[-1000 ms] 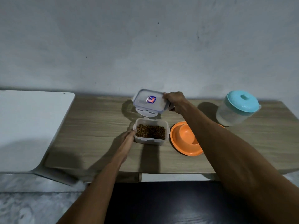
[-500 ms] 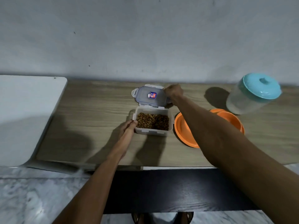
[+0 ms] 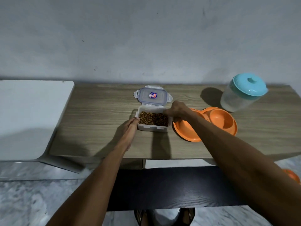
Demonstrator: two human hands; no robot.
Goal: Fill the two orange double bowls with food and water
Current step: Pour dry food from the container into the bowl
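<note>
Kibble (image 3: 153,120) in clear rectangular tub (image 3: 152,128), left hand (image 3: 130,128) flat against it, right hand (image 3: 176,110) curled, grip unclear.

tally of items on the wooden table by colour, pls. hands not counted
Orange: 1, the double bowl
Clear: 2, the food container with brown kibble, and its lid lying flat behind it
Clear with teal lid: 1, the jug
Total: 4
</note>
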